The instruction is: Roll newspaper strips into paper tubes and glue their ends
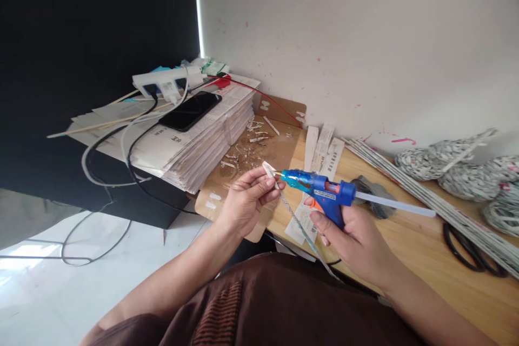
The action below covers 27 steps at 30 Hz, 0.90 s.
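Note:
My right hand [351,235] is wrapped round the grip of a blue glue gun [320,186], its thumb and fingers near the orange trigger. A clear glue stick [397,204] sticks out of the gun's back end. My left hand [249,197] pinches a small folded paper piece [268,168] between thumb and fingers. The gun's brass nozzle is at this paper, touching or nearly so. A thin braided or twisted paper cord [299,221] hangs from the left fingers down toward my lap. Whether the cord joins the folded piece is hidden by my fingers.
A thick stack of paper sheets [214,138] bears a phone [190,111] and a power strip [168,82] with cables. Paper scraps lie on brown cardboard [284,146]. Paper strips [333,155], rolled paper sticks [405,184], woven paper balls [421,162] and black-handled scissors [462,246] are on the wooden table [421,270].

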Each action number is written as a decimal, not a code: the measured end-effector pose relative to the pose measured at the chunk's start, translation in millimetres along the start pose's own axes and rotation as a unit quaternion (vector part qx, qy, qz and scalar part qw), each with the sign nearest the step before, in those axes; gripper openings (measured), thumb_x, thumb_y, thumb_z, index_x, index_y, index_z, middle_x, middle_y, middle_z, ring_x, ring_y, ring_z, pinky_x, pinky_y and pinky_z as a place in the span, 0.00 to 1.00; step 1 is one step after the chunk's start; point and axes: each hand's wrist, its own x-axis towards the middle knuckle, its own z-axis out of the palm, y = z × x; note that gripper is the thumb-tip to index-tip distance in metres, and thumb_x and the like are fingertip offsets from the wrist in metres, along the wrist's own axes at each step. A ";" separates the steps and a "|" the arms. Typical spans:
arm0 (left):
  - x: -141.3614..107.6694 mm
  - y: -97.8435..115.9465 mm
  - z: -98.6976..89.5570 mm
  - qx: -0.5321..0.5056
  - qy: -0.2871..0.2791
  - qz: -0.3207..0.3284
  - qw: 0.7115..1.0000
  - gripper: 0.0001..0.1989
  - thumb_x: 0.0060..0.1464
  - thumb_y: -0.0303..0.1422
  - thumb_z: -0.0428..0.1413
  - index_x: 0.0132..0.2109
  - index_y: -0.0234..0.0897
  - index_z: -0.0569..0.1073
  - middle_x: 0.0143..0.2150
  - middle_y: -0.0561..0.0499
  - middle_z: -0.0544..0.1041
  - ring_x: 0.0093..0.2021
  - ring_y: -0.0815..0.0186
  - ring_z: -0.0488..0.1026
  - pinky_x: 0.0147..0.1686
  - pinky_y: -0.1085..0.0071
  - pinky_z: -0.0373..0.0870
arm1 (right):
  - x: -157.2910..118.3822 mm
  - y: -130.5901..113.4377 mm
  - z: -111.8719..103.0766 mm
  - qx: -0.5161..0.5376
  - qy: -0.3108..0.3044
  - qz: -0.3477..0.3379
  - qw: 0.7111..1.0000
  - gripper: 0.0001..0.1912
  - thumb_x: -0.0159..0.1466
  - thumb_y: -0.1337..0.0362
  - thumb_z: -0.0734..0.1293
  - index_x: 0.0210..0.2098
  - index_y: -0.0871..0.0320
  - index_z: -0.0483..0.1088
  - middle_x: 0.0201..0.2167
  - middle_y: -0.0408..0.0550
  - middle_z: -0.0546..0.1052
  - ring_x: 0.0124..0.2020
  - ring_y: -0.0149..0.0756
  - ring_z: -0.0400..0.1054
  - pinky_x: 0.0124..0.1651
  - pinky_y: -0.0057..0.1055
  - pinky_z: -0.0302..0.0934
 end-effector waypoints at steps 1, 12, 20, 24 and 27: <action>-0.4 -0.1 -0.3 0.000 -0.001 -0.001 1.000 0.13 0.44 0.26 0.67 0.40 0.34 0.78 0.35 0.49 0.81 0.35 0.66 0.80 0.34 0.78 0.77 | -0.8 -0.5 0.3 -0.006 -0.001 -0.005 1.000 0.11 0.66 0.57 0.64 0.44 0.54 0.71 0.29 0.45 0.75 0.24 0.34 0.66 0.25 0.30 0.61; -3.2 -1.0 -3.2 -0.001 -0.009 0.000 1.000 0.13 0.46 0.25 0.66 0.41 0.35 0.78 0.35 0.49 0.81 0.35 0.67 0.80 0.35 0.78 0.77 | -2.4 -5.4 2.4 -0.068 0.029 -0.049 0.996 0.09 0.67 0.58 0.64 0.45 0.51 0.69 0.35 0.45 0.76 0.35 0.39 0.70 0.40 0.34 0.64; -3.0 -0.5 -6.1 -0.011 -0.013 -0.004 1.000 0.12 0.47 0.24 0.65 0.42 0.34 0.77 0.35 0.50 0.81 0.35 0.67 0.80 0.34 0.79 0.77 | -3.2 -6.1 3.0 -0.074 0.022 -0.036 0.996 0.10 0.67 0.58 0.63 0.46 0.52 0.70 0.38 0.46 0.77 0.36 0.41 0.71 0.40 0.35 0.64; -1.1 -1.4 -8.5 -0.024 -0.023 -0.004 0.999 0.12 0.47 0.24 0.65 0.41 0.33 0.78 0.33 0.51 0.80 0.33 0.69 0.80 0.34 0.79 0.78 | -2.2 -8.3 4.9 -0.070 0.014 -0.029 0.997 0.09 0.67 0.57 0.63 0.42 0.55 0.70 0.37 0.46 0.77 0.37 0.40 0.71 0.43 0.35 0.64; -0.7 -1.0 -9.5 -0.030 -0.029 -0.003 0.999 0.11 0.48 0.23 0.65 0.41 0.33 0.78 0.33 0.51 0.80 0.32 0.70 0.79 0.34 0.80 0.78 | -1.3 -9.3 6.0 -0.072 0.016 -0.029 0.997 0.09 0.67 0.58 0.63 0.41 0.56 0.69 0.37 0.46 0.76 0.38 0.39 0.70 0.43 0.35 0.63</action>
